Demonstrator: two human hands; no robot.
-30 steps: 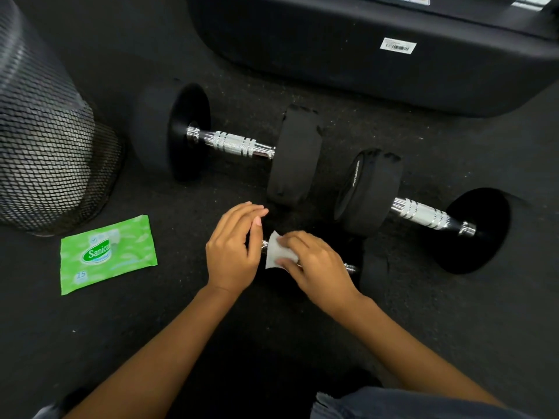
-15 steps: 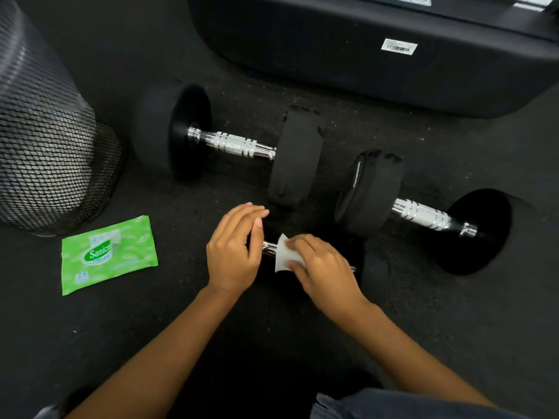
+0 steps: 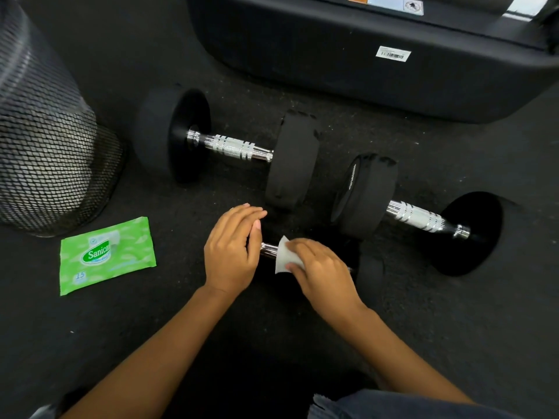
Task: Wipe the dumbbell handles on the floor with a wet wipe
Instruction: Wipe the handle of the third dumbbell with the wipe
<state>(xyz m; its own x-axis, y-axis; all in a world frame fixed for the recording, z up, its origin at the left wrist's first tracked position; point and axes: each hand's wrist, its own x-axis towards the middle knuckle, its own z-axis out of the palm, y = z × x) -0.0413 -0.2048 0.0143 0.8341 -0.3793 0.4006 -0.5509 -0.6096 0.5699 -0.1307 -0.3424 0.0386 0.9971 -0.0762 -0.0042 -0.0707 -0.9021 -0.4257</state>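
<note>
I log a mesh bin point(image 3: 45, 140) far left, a green wipes pack point(image 3: 107, 255) beside it. A black housing point(image 3: 363, 80), possibly a treadmill, bears a barcode label point(image 3: 392, 53).

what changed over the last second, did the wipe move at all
The right hand, gripping the wet wipe around the near dumbbell handle, slid slightly rightward along it, baring a little more chrome beside the left hand. Nothing was picked up or let go. The left hand stayed resting at that handle's left end; the far dumbbell, right dumbbell, wipe pack and mesh bin did not move.
</note>
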